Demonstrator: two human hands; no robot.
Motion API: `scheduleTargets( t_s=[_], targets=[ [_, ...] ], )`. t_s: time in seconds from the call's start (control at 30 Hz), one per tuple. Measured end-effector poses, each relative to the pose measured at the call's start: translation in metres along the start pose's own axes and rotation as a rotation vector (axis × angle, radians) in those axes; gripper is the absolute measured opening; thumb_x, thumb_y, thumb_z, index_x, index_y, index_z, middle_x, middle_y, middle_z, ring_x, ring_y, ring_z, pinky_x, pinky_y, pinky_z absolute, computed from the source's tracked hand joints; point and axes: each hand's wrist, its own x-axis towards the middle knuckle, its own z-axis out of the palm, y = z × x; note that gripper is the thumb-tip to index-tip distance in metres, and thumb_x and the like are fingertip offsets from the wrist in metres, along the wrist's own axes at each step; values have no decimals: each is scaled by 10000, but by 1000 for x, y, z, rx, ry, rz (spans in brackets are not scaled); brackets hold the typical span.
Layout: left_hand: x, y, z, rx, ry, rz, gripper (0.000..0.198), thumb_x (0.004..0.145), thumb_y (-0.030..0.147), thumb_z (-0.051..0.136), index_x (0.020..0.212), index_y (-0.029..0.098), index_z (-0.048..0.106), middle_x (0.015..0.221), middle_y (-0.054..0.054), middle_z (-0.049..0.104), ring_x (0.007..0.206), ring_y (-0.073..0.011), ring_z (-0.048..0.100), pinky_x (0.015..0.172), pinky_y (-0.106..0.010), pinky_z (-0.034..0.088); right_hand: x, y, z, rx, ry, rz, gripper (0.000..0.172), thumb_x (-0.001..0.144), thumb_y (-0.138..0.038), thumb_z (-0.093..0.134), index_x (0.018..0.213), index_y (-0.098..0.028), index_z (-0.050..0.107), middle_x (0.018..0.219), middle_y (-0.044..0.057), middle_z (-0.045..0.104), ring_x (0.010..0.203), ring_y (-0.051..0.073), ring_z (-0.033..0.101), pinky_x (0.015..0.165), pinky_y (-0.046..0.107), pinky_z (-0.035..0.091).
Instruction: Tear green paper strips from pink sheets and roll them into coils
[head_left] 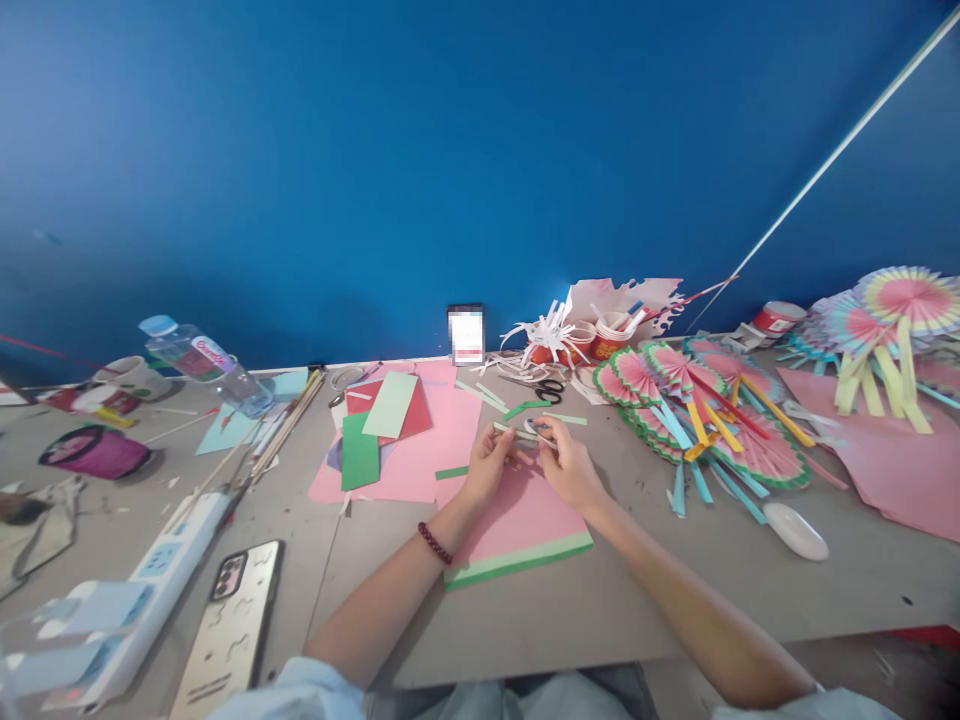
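My left hand (489, 468), with a dark bead bracelet at the wrist, pinches one end of a narrow pale green paper strip (523, 434). The fingers of my right hand (568, 462) close on the strip's other end; a small whitish piece beside these fingertips is too small to name. Both hands are over a pink paper sheet (517, 525) with a light and dark green border along its near edge. Just beyond my fingers lie a green strip (525, 408) and black-handled scissors (551, 390).
To the left are green cards (361, 452), a water bottle (214, 365), a power strip (161, 590) and a phone (229, 625). Pleated paper fans (679, 400) and a white computer mouse (796, 530) lie to the right. Another phone (466, 335) leans against the blue wall.
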Motion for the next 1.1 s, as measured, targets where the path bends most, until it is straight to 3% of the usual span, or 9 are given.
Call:
scheduleTargets(
  t_s=[0.27,0.47,0.67,0.8,0.97,1.1],
  targets=[
    [-1,7,-1,-21,39,-15,509,681,638,848,809,196,629,593,-8,664,555,-160,651,526,-264,490,0,0,3,96,-11,5,276,947,-319,443,1164,-211,574,843,51,706,697,205,670,635,296,503],
    [-2,6,2,32,-9,-39,529,596,579,914,841,142,742,632,-41,696,542,-148,621,561,-296,527,-2,-3,3,111,-30,-24,261,938,-283,455,1160,-219,577,842,49,738,670,197,674,632,292,504],
    [-2,0,0,114,-21,-5,438,663,521,887,822,130,772,705,-83,738,564,-161,631,570,-305,527,-3,-1,6,132,-10,-23,290,890,-257,481,1154,-234,599,789,21,731,702,209,700,651,301,522],
    [-1,-4,-1,178,-3,96,361,723,515,845,794,169,769,790,-87,743,631,-179,650,603,-324,544,-2,-1,6,141,-7,-3,316,855,-259,493,1143,-228,618,757,3,727,659,197,689,668,309,534],
    [-3,-4,-1,302,43,331,188,767,418,823,746,237,778,926,-92,714,952,-252,672,885,-408,548,0,-8,1,243,1,64,287,816,-280,524,1073,-217,633,738,8,732,648,191,688,651,295,538],
    [-8,-1,0,358,31,401,139,828,384,767,801,249,793,1013,-109,700,1013,-261,664,941,-419,530,0,-15,-2,327,-11,133,251,792,-283,544,1019,-217,627,733,8,725,646,190,672,619,286,515]
  ],
)
